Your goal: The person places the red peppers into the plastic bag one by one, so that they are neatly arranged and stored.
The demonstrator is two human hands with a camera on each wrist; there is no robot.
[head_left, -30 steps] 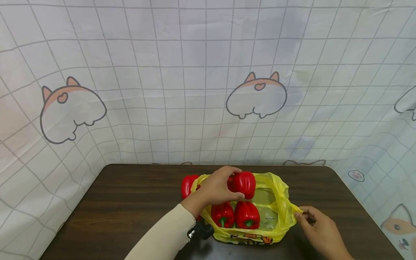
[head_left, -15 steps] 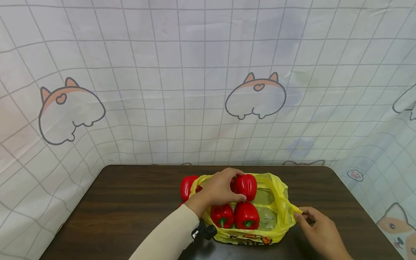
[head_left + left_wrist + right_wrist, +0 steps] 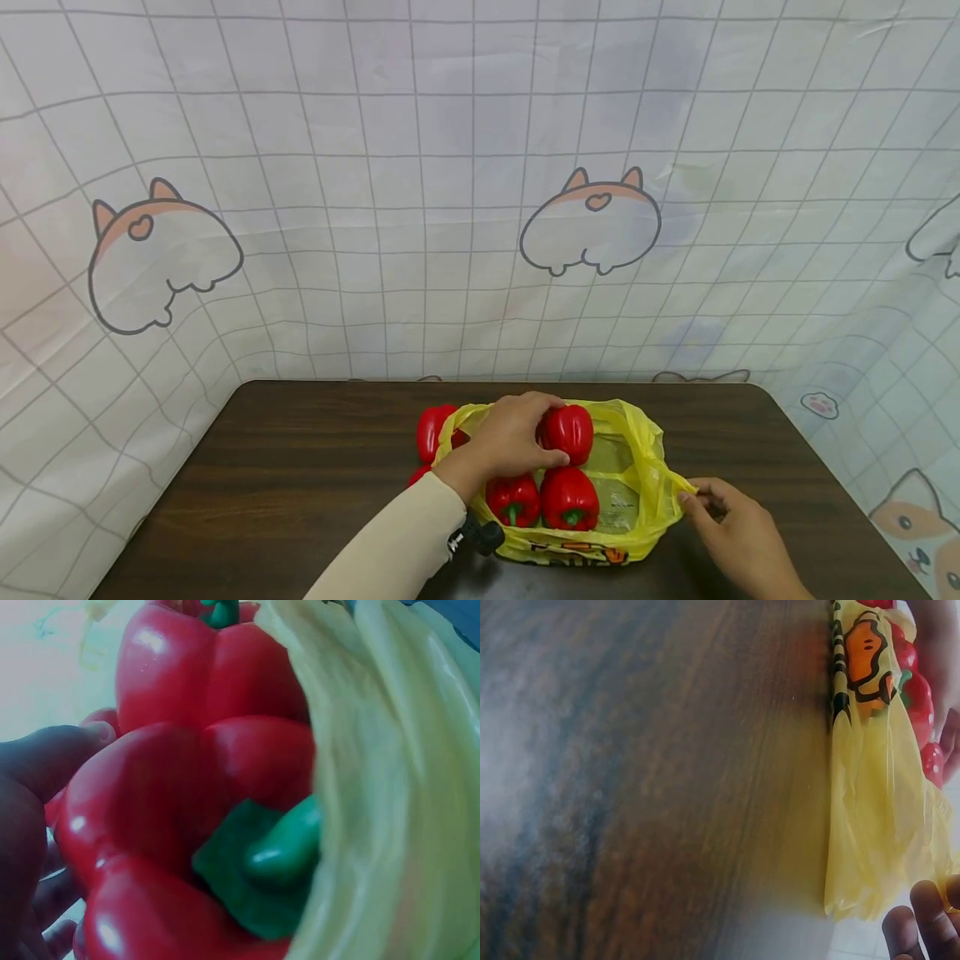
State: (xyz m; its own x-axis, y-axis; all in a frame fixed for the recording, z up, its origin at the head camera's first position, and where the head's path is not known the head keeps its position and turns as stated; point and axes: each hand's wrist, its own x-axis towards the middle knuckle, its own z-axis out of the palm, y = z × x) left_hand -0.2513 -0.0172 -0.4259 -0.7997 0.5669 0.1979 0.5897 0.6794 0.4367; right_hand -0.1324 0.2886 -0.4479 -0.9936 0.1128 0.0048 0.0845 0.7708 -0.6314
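Toward five o'clock, glossy bell peppers (image 3: 568,493) are resembling smooth plastic, their bag (image 3: 662,492) crinkled plastic film; the tabletop (image 3: 300,475) is showing wood grain; toward twelve, the matt backdrop (image 3: 420,317) is resembling cloth.

Head view: I receive soft, even light; small highlights on the glossy red bell peppers (image 3: 570,493). Left wrist view: bluish, hazy; upper-left corner washed out, bare left hand (image 3: 28,806) in shadow. Right wrist view: I log the dark-brown wood-grain tabletop (image 3: 667,787) blurred, pale glare leftward, yellow reflection beside the translucent yellow plastic bag (image 3: 874,802).
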